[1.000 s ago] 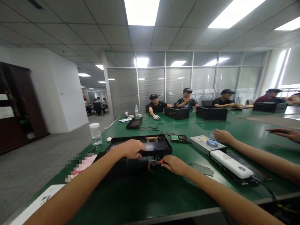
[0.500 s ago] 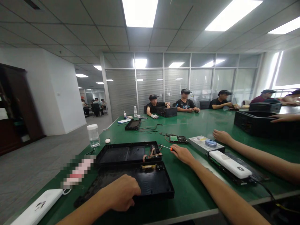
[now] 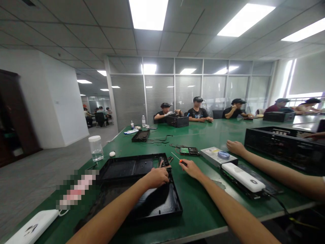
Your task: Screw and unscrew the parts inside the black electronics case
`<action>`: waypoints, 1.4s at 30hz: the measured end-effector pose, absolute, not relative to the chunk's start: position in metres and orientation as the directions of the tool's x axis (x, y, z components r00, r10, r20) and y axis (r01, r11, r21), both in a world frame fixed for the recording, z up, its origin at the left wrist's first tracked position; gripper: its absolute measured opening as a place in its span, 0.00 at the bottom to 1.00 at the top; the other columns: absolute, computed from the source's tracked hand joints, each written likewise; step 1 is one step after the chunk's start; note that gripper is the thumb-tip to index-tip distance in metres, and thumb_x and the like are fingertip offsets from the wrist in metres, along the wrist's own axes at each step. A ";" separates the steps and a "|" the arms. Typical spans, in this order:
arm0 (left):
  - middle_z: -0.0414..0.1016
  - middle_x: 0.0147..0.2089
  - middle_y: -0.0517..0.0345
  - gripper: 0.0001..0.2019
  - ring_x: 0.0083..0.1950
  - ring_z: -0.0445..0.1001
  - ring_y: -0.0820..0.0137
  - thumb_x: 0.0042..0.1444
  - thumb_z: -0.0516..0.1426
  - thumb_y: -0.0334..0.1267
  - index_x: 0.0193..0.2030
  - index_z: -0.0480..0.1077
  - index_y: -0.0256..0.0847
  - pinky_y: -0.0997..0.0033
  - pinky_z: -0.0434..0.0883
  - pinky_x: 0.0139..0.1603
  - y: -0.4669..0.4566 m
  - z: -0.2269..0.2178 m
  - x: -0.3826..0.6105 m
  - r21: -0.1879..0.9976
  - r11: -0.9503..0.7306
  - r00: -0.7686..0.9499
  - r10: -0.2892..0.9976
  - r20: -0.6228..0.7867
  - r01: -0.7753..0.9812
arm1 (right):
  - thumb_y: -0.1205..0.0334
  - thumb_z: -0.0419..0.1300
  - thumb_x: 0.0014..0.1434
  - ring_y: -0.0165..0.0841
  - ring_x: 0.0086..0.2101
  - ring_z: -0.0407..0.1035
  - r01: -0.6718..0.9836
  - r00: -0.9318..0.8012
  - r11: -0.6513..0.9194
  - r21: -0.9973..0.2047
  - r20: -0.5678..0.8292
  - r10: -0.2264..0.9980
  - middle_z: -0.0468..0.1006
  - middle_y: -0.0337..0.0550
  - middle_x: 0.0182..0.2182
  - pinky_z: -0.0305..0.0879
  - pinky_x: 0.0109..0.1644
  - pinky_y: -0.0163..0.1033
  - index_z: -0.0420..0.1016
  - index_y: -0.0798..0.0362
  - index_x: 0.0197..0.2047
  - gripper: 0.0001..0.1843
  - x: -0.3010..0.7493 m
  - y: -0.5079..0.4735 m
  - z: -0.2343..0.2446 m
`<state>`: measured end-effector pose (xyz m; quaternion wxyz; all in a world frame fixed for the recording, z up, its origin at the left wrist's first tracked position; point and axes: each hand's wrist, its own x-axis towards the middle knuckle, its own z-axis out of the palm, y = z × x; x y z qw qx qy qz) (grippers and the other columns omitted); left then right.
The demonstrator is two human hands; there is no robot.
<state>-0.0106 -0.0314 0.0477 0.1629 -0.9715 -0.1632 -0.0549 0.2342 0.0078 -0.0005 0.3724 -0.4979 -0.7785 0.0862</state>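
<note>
My right hand (image 3: pixel 190 169) is wrapped round the orange-and-black handle of a screwdriver (image 3: pixel 176 156); its thin shaft points up and left, free of other things. My left hand (image 3: pixel 157 177), fingers curled, is over the right part of an opened black casing with two shallow sections, a far one (image 3: pixel 122 167) and a near one (image 3: pixel 166 202). Its fingertips are beside a bundle of brownish wires (image 3: pixel 161 163) at the far section's right end. Whatever lies between those fingers is hidden, along with the brass-coloured part.
Right of my hand lie a metal drive (image 3: pixel 215 156) with a blue round object (image 3: pixel 223 155) and a white power bank (image 3: pixel 243 177). A neighbour's arm (image 3: pixel 274 169) rests near a black computer case (image 3: pixel 281 149). A clear jar (image 3: pixel 95 149) stands at left. Several people sit opposite.
My left hand has moved from the near section's front up and right to the wires. The right hand still holds the screwdriver, now pointing more steeply upward. The neighbour's black case has been turned.
</note>
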 end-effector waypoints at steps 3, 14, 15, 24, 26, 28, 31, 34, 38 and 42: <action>0.70 0.36 0.58 0.08 0.42 0.65 0.70 0.57 0.51 0.37 0.35 0.72 0.43 0.72 0.61 0.44 -0.028 0.035 -0.014 -0.249 -0.906 0.934 0.298 0.199 0.342 | 0.50 0.48 0.55 0.31 0.24 0.65 0.711 -0.203 0.480 -0.514 0.503 0.840 0.73 0.39 0.21 0.57 0.30 0.34 0.71 0.53 0.31 0.17 0.238 0.009 0.001; 0.66 0.39 0.54 0.08 0.45 0.63 0.69 0.57 0.51 0.38 0.34 0.67 0.37 0.70 0.59 0.49 -0.033 0.031 -0.007 -0.066 -0.915 0.880 0.361 0.309 0.399 | 0.48 0.47 0.56 0.31 0.24 0.64 0.689 -0.203 0.499 -0.526 0.521 0.829 0.70 0.37 0.21 0.58 0.31 0.35 0.68 0.52 0.29 0.18 0.236 0.010 0.000; 0.66 0.39 0.55 0.08 0.44 0.63 0.69 0.58 0.50 0.38 0.34 0.67 0.37 0.71 0.59 0.48 -0.034 0.031 -0.006 -0.014 -0.908 0.861 0.391 0.325 0.418 | 0.48 0.47 0.56 0.31 0.24 0.64 0.687 -0.202 0.499 -0.528 0.521 0.830 0.70 0.37 0.20 0.57 0.31 0.35 0.68 0.53 0.28 0.18 0.236 0.011 0.000; 0.74 0.34 0.59 0.06 0.36 0.70 0.75 0.55 0.53 0.35 0.35 0.71 0.38 0.80 0.63 0.39 -0.033 0.024 -0.006 0.175 -0.910 0.905 0.402 0.142 0.377 | 0.49 0.47 0.56 0.30 0.23 0.62 0.708 -0.213 0.515 -0.484 0.548 0.809 0.69 0.37 0.21 0.55 0.29 0.33 0.69 0.53 0.29 0.18 0.237 0.010 0.001; 0.74 0.33 0.60 0.06 0.35 0.71 0.75 0.54 0.54 0.34 0.35 0.73 0.39 0.80 0.63 0.39 -0.031 0.026 -0.009 0.142 -0.925 0.922 0.369 0.112 0.353 | 0.49 0.47 0.56 0.30 0.24 0.62 0.710 -0.215 0.518 -0.477 0.554 0.804 0.69 0.37 0.21 0.55 0.29 0.33 0.69 0.53 0.29 0.18 0.237 0.010 0.002; 0.74 0.31 0.60 0.06 0.33 0.71 0.75 0.52 0.55 0.32 0.35 0.73 0.40 0.80 0.64 0.38 -0.030 0.028 -0.013 0.092 -0.934 0.933 0.353 0.072 0.346 | 0.50 0.47 0.56 0.30 0.24 0.62 0.710 -0.216 0.521 -0.473 0.558 0.801 0.70 0.38 0.22 0.55 0.29 0.33 0.69 0.53 0.29 0.18 0.236 0.009 0.003; 0.73 0.31 0.60 0.06 0.34 0.70 0.74 0.51 0.55 0.30 0.34 0.73 0.40 0.79 0.64 0.39 -0.032 0.030 -0.017 0.034 -0.942 0.939 0.336 0.072 0.334 | 0.50 0.47 0.56 0.30 0.25 0.62 0.705 -0.219 0.529 -0.472 0.565 0.796 0.70 0.38 0.23 0.55 0.29 0.34 0.69 0.53 0.30 0.17 0.236 0.008 0.003; 0.72 0.34 0.58 0.08 0.38 0.68 0.72 0.54 0.52 0.31 0.34 0.72 0.39 0.76 0.62 0.42 -0.036 0.030 -0.013 -0.013 -0.927 0.913 0.366 0.182 0.374 | 0.50 0.47 0.56 0.30 0.24 0.62 0.702 -0.220 0.537 -0.468 0.574 0.788 0.70 0.38 0.22 0.55 0.29 0.34 0.69 0.53 0.29 0.17 0.236 0.008 0.003; 0.71 0.39 0.54 0.09 0.44 0.66 0.69 0.57 0.49 0.33 0.35 0.71 0.38 0.70 0.61 0.46 -0.038 0.028 -0.002 -0.050 -0.856 0.815 0.470 0.340 0.515 | 0.49 0.48 0.55 0.31 0.24 0.62 0.695 -0.215 0.537 -0.477 0.575 0.789 0.70 0.38 0.22 0.56 0.30 0.35 0.70 0.53 0.29 0.18 0.234 0.009 0.004; 0.72 0.37 0.54 0.09 0.42 0.67 0.69 0.56 0.50 0.32 0.34 0.71 0.36 0.70 0.61 0.48 -0.030 0.019 0.005 -0.037 -0.850 0.810 0.487 0.327 0.525 | 0.49 0.47 0.56 0.32 0.26 0.63 0.704 -0.202 0.519 -0.485 0.564 0.801 0.70 0.39 0.23 0.58 0.32 0.36 0.70 0.53 0.31 0.18 0.236 0.009 0.006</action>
